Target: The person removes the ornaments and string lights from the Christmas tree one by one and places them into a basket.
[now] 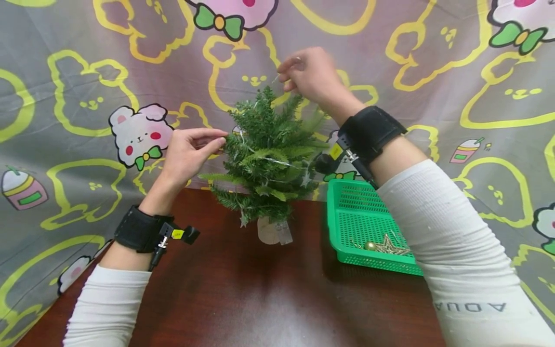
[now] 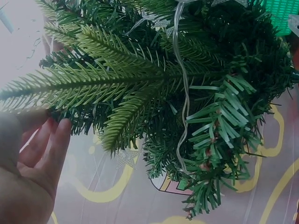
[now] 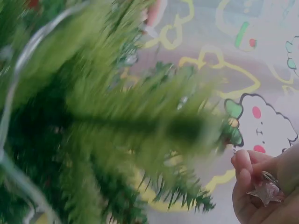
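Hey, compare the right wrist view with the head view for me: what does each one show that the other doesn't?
Only the right wrist view shows the clear star against the right hand's palm. Only the head view shows the green basket with a gold ball and glittery star inside. Both share the right hand, the tree and the patterned cloth.

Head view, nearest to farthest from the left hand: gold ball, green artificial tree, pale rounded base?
1. Green artificial tree: immediately right of left hand.
2. Pale rounded base: beneath the tree.
3. Gold ball: right, in green plastic basket.
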The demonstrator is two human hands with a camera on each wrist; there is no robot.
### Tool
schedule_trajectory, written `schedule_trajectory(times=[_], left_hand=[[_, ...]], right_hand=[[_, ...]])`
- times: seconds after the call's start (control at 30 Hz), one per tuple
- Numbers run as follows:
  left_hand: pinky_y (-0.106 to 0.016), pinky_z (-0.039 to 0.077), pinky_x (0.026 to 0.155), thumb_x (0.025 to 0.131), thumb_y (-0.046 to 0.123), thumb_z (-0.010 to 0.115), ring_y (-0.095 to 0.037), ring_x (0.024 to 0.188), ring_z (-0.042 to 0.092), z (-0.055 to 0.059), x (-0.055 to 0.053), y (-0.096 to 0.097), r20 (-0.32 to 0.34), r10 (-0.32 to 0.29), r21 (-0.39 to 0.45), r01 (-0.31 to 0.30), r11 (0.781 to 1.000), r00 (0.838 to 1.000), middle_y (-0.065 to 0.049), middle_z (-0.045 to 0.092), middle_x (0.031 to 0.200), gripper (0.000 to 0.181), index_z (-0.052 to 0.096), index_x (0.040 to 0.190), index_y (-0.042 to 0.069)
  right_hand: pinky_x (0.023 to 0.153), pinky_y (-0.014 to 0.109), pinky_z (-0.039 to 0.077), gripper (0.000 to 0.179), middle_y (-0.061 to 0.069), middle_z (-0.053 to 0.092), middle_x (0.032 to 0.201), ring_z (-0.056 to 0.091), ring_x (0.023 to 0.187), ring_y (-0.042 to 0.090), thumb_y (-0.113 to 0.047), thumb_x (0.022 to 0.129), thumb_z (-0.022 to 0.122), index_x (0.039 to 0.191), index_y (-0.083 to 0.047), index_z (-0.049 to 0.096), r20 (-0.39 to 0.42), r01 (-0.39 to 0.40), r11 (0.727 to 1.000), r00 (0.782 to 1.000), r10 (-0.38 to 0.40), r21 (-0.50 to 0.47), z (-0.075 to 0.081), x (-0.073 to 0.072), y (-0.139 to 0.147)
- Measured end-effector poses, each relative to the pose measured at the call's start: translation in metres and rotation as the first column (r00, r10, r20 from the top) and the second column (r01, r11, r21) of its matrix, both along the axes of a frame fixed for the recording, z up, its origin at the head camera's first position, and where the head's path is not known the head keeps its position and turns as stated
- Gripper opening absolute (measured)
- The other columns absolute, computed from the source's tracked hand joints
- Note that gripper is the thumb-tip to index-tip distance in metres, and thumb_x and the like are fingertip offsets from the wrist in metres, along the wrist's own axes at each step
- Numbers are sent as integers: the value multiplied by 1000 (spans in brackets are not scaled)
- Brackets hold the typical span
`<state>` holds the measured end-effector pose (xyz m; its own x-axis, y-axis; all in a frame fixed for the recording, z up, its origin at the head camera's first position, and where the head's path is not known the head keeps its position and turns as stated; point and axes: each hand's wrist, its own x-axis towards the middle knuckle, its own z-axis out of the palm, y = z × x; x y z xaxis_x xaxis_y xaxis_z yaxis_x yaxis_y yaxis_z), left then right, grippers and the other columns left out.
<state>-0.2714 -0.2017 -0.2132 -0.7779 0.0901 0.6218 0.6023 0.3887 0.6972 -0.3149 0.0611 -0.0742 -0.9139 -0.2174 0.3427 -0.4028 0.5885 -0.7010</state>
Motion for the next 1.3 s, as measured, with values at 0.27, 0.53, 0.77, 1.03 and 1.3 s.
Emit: schedule_trajectory(times=[0.27,0.53,0.77,1.03,1.3], left_hand=[[-19,59,73,93,18,70,-4,79,73,-4,2,-2,-26,-27,9,27,1000,999,16,75,91,24,75,110,3],[-22,60,74,93,19,70,-2,79,73,-4,1,-1,-31,-31,15,31,999,999,17,75,91,24,75,111,3],[-20,59,74,93,18,70,-1,79,73,-6,0,-1,-32,-43,28,43,999,999,19,74,90,24,75,110,1],[-21,60,74,93,18,69,-3,80,73,-4,1,-2,-35,-43,13,44,999,998,17,74,91,23,75,110,2],[-21,60,74,93,18,69,-2,80,73,-4,0,-2,-29,-40,14,40,999,999,18,74,92,24,75,110,2]], right_hand=[[79,19,54,35,5,63,134,65,91,8,-12,102,52,136,-13,59,139,-124,971,978,154,-205,5,4,-9],[66,18,50,32,5,65,127,63,84,9,-14,102,52,132,-11,62,101,-198,970,972,213,-143,8,9,-21],[76,23,56,30,8,67,122,67,86,12,-10,102,50,128,-7,64,101,-227,961,964,244,-156,7,10,-31],[86,26,58,34,4,60,100,66,82,14,0,105,37,121,-1,66,97,-194,938,968,230,-286,8,6,-36],[92,19,54,29,3,60,118,62,99,11,-3,96,61,125,-3,60,74,-92,972,991,110,-216,13,3,-39]])
